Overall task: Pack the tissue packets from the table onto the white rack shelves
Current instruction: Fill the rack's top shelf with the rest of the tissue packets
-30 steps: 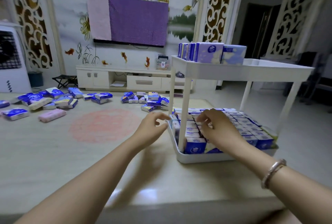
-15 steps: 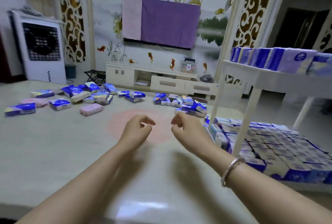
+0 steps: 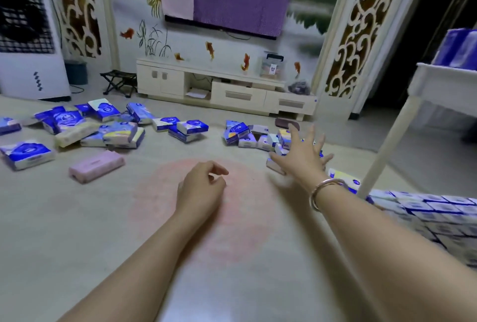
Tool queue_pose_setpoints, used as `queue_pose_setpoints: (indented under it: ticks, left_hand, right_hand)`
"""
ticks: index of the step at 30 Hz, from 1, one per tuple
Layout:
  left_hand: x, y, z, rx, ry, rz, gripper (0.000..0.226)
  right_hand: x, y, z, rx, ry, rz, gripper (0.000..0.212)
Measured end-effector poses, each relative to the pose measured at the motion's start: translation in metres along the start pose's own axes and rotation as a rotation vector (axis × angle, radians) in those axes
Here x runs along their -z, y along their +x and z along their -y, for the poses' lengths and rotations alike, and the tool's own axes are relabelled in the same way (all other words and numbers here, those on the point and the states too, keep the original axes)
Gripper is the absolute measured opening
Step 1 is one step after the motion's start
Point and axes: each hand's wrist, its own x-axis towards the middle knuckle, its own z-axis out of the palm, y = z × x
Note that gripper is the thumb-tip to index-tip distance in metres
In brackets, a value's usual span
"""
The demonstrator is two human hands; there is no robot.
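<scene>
The right hand [image 3: 302,156] was stretched forward with its fingers spread wide, a fully open grip holding nothing. It hovered over the cluster of packets [image 3: 254,135] at 1 o'clock on the surface [image 3: 77,231]; whether the fingertips touched any packet could not be told. A smooth metal bangle [image 3: 322,191] circled the right wrist.

The left hand [image 3: 200,187] hung above the middle of the surface with its fingers loosely curled, thumb near the forefinger, and its grip was empty.

The surface was pale, glossy and flat, with a faint round pink patch [image 3: 196,205] under the left hand. A second scatter of packets [image 3: 103,125] lay at 10 to 11 o'clock: soft rectangular blocks in shiny blue-and-white film, some with yellow panels. One matte pink packet [image 3: 96,165] lay apart, nearer than the rest.

At 3 o'clock stood the white rack [image 3: 387,151], with a slim round post. Its lower shelf [image 3: 438,221] was filled with tightly packed upright packets in rows. Its upper shelf [image 3: 444,76] carried a blurred blue stack [image 3: 456,48].
</scene>
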Motion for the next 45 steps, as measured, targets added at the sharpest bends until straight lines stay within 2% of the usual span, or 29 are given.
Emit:
queue_pose_setpoints:
  ticks: [3, 6, 9, 14, 17, 20, 23, 27, 32, 35, 39, 43, 45]
  left_hand:
    - [0.0, 0.003, 0.004, 0.002, -0.037, 0.019, 0.023]
    - [0.0, 0.002, 0.006, -0.003, -0.076, 0.003, 0.024]
    - [0.0, 0.001, 0.004, -0.012, -0.073, 0.016, 0.024]
    - [0.003, -0.009, -0.003, -0.08, -0.116, -0.017, 0.021]
    - [0.008, -0.021, -0.01, -0.159, -0.065, 0.05, 0.037]
    - [0.01, -0.033, -0.017, -0.282, 0.108, 0.211, 0.066]
    - [0.009, -0.044, -0.024, -0.311, 0.188, 0.366, 0.082]
    - [0.009, -0.049, -0.021, -0.312, 0.183, 0.458, 0.066]
    - [0.002, -0.046, -0.018, -0.302, 0.2, 0.369, 0.047]
    - [-0.005, -0.043, -0.016, -0.346, 0.28, 0.331, 0.05]
    - [-0.015, -0.037, -0.025, -0.307, 0.284, 0.338, 0.073]
    - [-0.02, -0.032, -0.038, -0.242, 0.25, 0.359, 0.052]
    - [-0.013, -0.033, -0.043, -0.168, 0.164, 0.408, 0.052]
  right_hand:
    - [-0.006, 0.029, -0.008, -0.057, 0.022, 0.101, 0.09]
    - [-0.018, 0.041, -0.014, -0.096, -0.021, 0.201, 0.076]
    - [-0.023, 0.03, -0.013, -0.082, -0.005, 0.108, 0.057]
    - [-0.025, -0.019, -0.011, 0.065, 0.148, -0.049, 0.051]
    - [-0.019, -0.057, -0.016, 0.252, 0.238, -0.017, 0.052]
    - [-0.006, -0.092, -0.017, 0.453, 0.321, 0.094, 0.059]
    - [0.002, -0.117, -0.02, 0.522, 0.508, 0.172, 0.061]
    - [0.009, -0.134, -0.033, 0.434, 0.6, 0.239, 0.071]
    - [0.003, -0.138, -0.04, 0.269, 0.498, 0.096, 0.046]
    - [-0.005, -0.137, -0.04, 0.154, 0.512, 0.073, 0.036]
    - [-0.006, -0.134, -0.041, 0.06, 0.643, -0.04, 0.042]
    - [-0.003, -0.134, -0.045, -0.01, 0.695, -0.144, 0.054]
    - [-0.001, -0.135, -0.046, -0.041, 0.713, -0.143, 0.054]
